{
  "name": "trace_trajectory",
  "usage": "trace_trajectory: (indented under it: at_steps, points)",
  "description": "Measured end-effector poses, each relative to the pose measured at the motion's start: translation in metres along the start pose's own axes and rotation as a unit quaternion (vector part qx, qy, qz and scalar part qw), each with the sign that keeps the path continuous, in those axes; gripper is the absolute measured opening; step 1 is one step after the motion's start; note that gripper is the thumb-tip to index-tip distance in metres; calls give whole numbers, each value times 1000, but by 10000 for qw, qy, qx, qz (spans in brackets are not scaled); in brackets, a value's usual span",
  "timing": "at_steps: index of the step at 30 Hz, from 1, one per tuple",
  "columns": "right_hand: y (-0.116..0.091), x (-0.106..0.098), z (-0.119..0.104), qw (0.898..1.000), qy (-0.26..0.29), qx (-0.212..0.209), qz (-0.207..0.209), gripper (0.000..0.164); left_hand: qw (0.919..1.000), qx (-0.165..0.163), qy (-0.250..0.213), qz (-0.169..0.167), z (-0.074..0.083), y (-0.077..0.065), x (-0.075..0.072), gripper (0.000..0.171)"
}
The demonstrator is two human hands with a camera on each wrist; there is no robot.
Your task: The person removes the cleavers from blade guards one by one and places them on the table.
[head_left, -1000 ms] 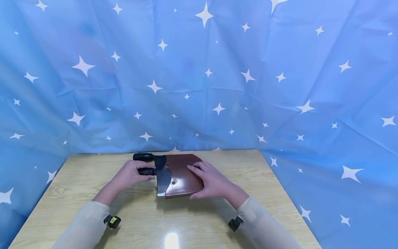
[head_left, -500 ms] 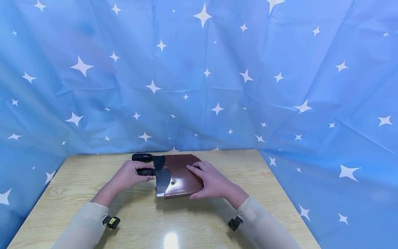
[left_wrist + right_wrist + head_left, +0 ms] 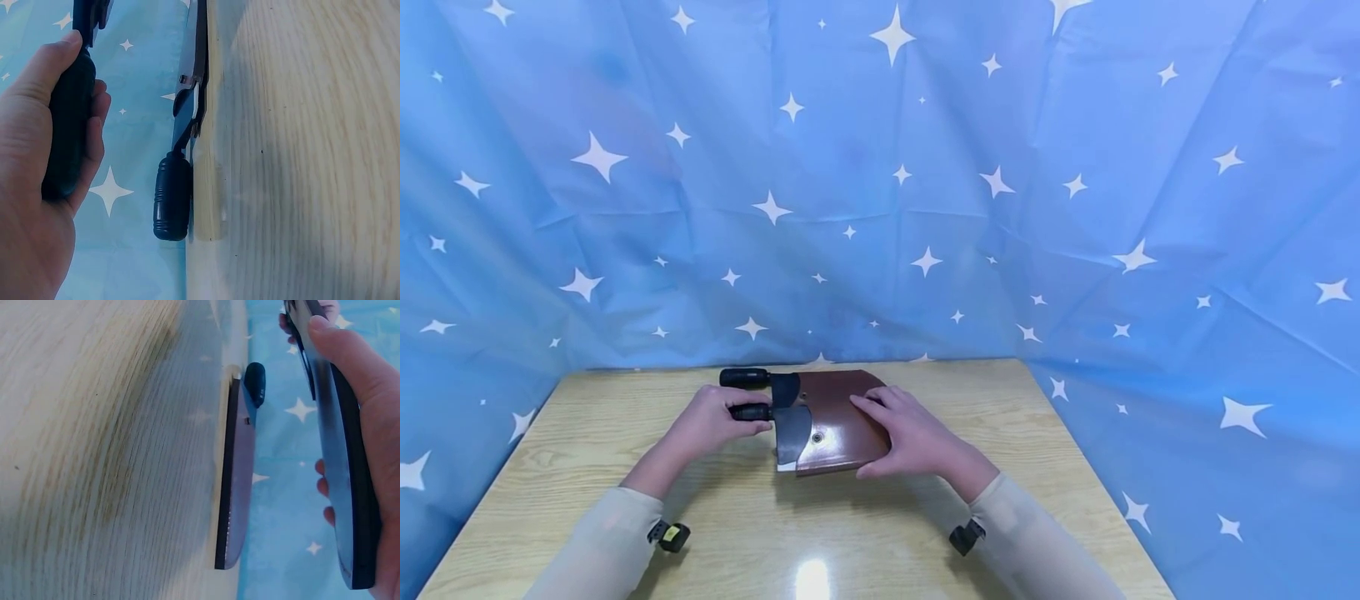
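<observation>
In the head view, a broad cleaver-like blade with a black handle (image 3: 749, 412) sits in a shiny brown sheath (image 3: 842, 442) with a metal snap. It is held above the table. My left hand (image 3: 715, 417) grips the handle; the left wrist view shows fingers and thumb round it. My right hand (image 3: 913, 433) grips the sheath's rounded end, thumb on one face and fingertips behind. The blade's dark base (image 3: 793, 435) shows outside the sheath, the remainder hidden inside. Behind it, a similar sheathed tool with a black handle (image 3: 744, 378) lies on the table, partly covered by the held one.
The wooden table (image 3: 760, 533) has its far edge just behind the lying tool. A blue curtain with white stars (image 3: 850, 167) hangs along the back and sides. Each wrist carries a small black camera (image 3: 673, 537).
Both hands keep their hold on the handle and the sheath. Only a slight shift of the whole head view shows; the lying tool stays in place.
</observation>
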State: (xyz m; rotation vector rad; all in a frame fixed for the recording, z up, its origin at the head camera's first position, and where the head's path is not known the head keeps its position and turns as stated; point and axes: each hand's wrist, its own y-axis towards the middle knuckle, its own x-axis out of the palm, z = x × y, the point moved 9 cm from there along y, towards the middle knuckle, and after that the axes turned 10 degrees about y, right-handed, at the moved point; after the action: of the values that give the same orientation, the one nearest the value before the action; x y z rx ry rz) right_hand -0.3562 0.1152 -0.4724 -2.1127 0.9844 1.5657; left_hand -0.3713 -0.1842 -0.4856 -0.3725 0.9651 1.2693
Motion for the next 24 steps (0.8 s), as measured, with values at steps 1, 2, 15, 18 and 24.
trace_trajectory:
  at_steps: [1, 2, 15, 18, 24]
  points:
    - [0, -1, 0, 10000, 8, 14, 12, 119, 10000, 5, 19, 21, 0, 0, 0, 38]
    - [0, -1, 0, 10000, 17, 31, 19, 119, 10000, -25, 26, 41, 1, 0, -1, 38]
    - [-12, -9, 18, 9990, 422, 45, 148, 116, 9999, 58, 118, 67, -1, -1, -11, 37]
    - [-16, -12, 27, 9984, 510, 83, 211, 115, 9998, 155, 105, 110, -5, 2, -13, 36]
    - [-15, -15, 27, 9982, 529, -143, 239, 117, 9996, 237, 100, 133, -8, 4, -14, 37]
